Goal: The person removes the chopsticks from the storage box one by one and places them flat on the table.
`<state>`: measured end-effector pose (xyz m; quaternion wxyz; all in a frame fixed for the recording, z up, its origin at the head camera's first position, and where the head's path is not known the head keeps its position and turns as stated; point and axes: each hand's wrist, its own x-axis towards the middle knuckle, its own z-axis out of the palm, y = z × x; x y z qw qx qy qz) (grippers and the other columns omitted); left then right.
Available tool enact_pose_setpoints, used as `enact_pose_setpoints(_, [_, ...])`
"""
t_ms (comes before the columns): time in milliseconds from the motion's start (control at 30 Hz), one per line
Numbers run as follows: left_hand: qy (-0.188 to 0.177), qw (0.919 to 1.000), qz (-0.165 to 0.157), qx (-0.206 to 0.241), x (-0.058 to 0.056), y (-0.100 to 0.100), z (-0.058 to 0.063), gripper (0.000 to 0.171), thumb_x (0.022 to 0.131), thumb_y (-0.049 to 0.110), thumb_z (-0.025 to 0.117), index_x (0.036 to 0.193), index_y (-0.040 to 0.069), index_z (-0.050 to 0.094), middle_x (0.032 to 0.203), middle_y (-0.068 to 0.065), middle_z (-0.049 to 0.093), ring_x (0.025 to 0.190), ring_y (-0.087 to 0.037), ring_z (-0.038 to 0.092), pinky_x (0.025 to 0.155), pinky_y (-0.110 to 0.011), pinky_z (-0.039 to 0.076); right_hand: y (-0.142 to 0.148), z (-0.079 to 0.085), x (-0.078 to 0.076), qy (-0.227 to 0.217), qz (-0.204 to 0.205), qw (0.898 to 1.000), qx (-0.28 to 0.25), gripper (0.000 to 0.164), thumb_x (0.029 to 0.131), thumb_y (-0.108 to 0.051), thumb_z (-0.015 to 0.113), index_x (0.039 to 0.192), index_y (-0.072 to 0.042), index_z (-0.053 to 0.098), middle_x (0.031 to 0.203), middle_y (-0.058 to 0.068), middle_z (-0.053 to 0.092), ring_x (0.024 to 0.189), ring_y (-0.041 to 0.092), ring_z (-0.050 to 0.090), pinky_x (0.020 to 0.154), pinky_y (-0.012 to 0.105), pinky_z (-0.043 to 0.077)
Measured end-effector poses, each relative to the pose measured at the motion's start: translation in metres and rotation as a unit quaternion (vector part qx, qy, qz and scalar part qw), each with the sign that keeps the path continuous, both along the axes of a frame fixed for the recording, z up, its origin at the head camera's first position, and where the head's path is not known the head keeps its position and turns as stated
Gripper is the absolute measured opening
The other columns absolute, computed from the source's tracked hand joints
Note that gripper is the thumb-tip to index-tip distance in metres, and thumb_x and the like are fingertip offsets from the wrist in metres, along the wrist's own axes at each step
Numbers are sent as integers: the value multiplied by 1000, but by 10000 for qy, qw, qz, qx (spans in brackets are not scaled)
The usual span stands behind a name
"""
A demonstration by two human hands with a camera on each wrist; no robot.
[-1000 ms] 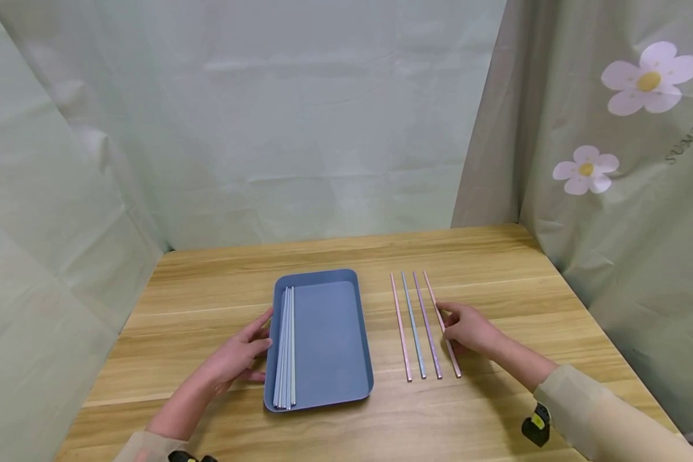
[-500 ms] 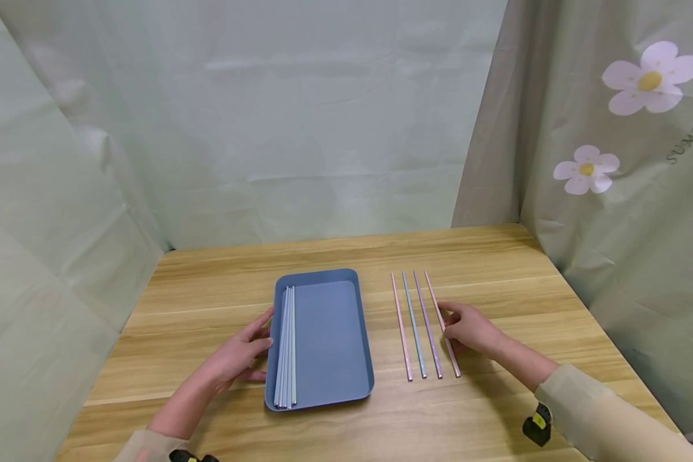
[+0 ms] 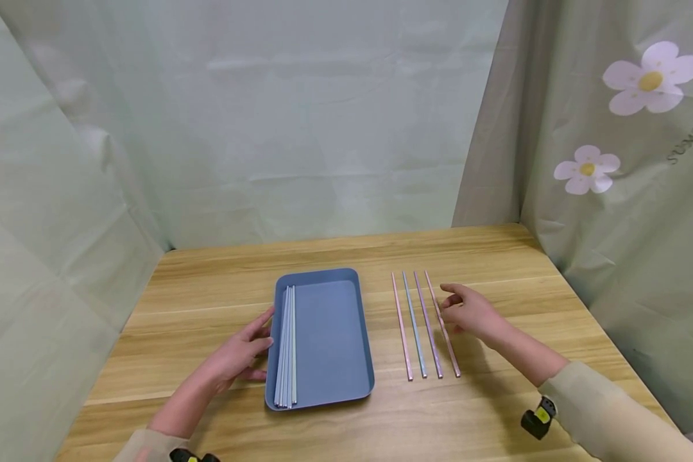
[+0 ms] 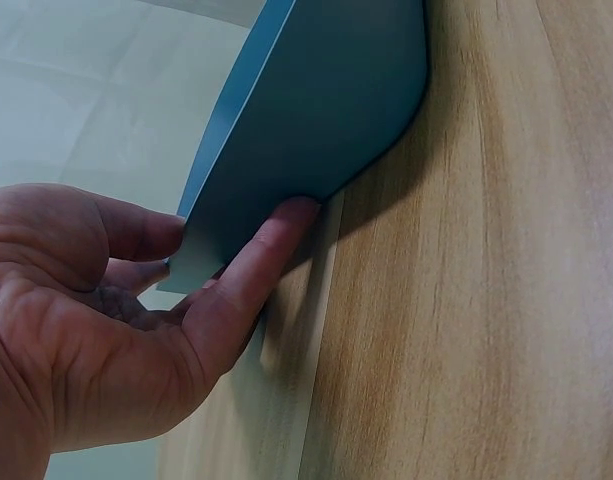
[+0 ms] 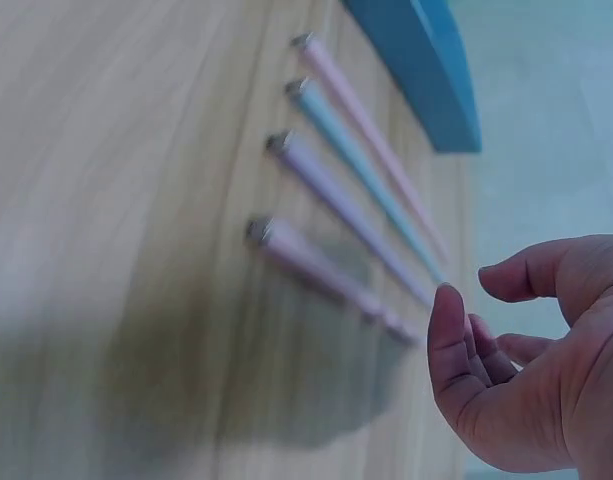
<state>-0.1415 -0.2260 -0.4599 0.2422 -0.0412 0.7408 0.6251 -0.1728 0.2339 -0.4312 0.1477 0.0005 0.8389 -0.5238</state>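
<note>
My left hand (image 3: 238, 355) rests its fingertips against the outer left side of a blue-grey tray (image 3: 335, 333). In the left wrist view one fingertip presses low on the tray's outer wall (image 4: 316, 100) and another reaches its rim. Several silvery chopsticks (image 3: 285, 346) lie side by side along the tray's left side. To its right, a pink chopstick (image 3: 402, 327), a blue one (image 3: 414, 327), a purple one (image 3: 428, 327) and a second pink one (image 3: 449, 346) lie in a row. My right hand (image 3: 475, 313) hovers over the rightmost, fingers loosely bent and holding nothing.
The wooden table (image 3: 208, 289) meets a pale curtain (image 3: 335, 128) at the back. More curtain hangs on both sides, with printed flowers (image 3: 587, 169) at the right. A black wrist device (image 3: 538, 420) sits at the right sleeve.
My right hand, which was at the rightmost pink chopstick, has come off it, rising and shifting slightly away from me. The chopsticks, tray and left hand stay in place.
</note>
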Motion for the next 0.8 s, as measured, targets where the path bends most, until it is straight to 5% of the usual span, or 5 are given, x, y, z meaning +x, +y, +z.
enact_pose_setpoints(433, [-28, 10000, 16, -29, 1, 0, 1, 68, 109, 4, 42, 166, 28, 15, 162, -29, 21, 137, -48, 39, 78, -52, 61, -71, 13, -8, -30, 401, 9956, -841, 67, 90, 2, 61, 154, -4, 41, 132, 23, 54, 97, 30, 60, 82, 47, 56])
enact_pose_setpoints(800, [-16, 10000, 29, -3, 0, 1, 1, 68, 109, 4, 43, 166, 29, 16, 162, -29, 22, 136, -48, 42, 77, -52, 61, -135, 13, -9, -478, 871, 9837, -1499, 67, 89, 1, 66, 152, 0, 43, 138, 27, 54, 111, 33, 63, 91, 46, 57])
